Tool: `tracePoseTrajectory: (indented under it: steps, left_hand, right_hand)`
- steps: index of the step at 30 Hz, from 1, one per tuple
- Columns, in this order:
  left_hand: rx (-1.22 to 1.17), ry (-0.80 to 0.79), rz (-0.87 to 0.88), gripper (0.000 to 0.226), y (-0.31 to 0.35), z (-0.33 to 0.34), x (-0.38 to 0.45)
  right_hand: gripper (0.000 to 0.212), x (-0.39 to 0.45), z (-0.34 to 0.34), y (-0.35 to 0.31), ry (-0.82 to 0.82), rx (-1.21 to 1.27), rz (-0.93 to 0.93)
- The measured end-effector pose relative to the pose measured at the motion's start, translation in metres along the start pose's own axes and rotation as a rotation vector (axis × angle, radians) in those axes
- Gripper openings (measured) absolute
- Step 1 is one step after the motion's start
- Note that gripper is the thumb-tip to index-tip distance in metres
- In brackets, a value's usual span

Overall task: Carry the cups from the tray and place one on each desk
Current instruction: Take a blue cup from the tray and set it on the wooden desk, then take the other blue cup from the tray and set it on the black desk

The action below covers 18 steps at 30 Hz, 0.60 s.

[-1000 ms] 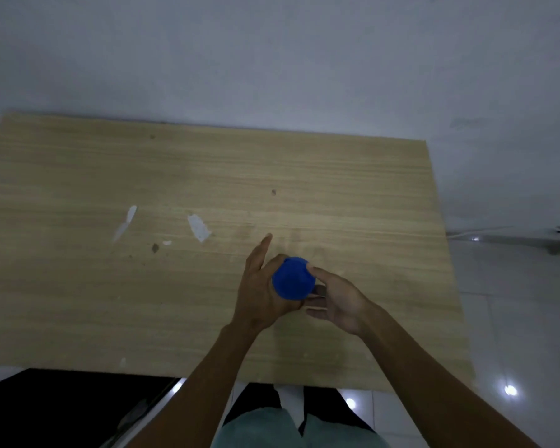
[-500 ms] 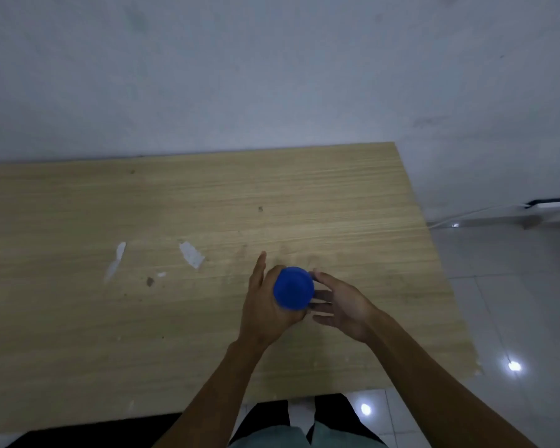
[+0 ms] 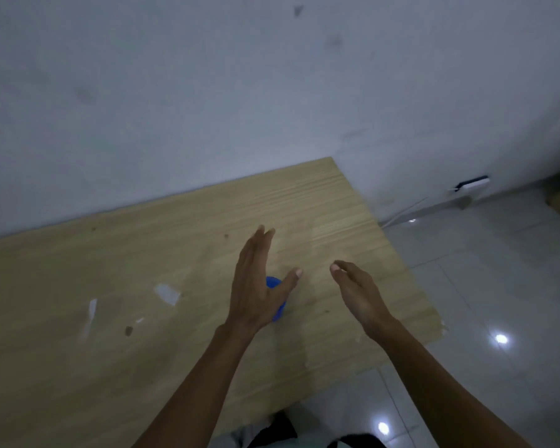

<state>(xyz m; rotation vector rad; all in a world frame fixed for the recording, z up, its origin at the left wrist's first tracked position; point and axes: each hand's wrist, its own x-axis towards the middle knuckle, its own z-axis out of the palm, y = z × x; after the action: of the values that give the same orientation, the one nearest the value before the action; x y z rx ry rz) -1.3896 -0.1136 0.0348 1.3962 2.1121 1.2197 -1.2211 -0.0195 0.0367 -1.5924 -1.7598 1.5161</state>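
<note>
Wooden table [image 3: 143, 270] has one blue cup [image 3: 272, 282] at 3 o'clock; left hand [image 3: 256, 286] and right hand [image 3: 359, 295] are open, holding nothing. Other tables likely remain.

Blue cup [image 3: 273, 281] mostly behind left hand [image 3: 256, 286]

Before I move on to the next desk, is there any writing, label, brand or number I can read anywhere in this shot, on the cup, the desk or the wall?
None can be read.
Blue cup: mostly hidden behind the left hand; no print shows.
Desk: only pale scraps and dark spots, no text.
Wall device: too small and blurred to tell.
</note>
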Motion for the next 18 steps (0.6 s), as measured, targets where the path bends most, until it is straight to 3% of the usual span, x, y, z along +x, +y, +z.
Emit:
tracePoseTrajectory:
  steps: [7,12,18]
  left_hand:
    - [0.055,-0.096,0.253,0.061,0.099,0.076,0.003]
    - [0.131,-0.219,0.400,0.060,0.183,0.159,-0.035]
    - [0.181,-0.476,0.595,0.062,0.289,0.263,-0.115]
  right_hand:
    - [0.056,-0.054,-0.104,0.020,0.312,-0.230,-0.159]
    - [0.055,-0.126,-0.209,0.070,0.554,-0.417,-0.139]
    - [0.055,-0.235,-0.319,0.157,0.806,-0.450,0.021]
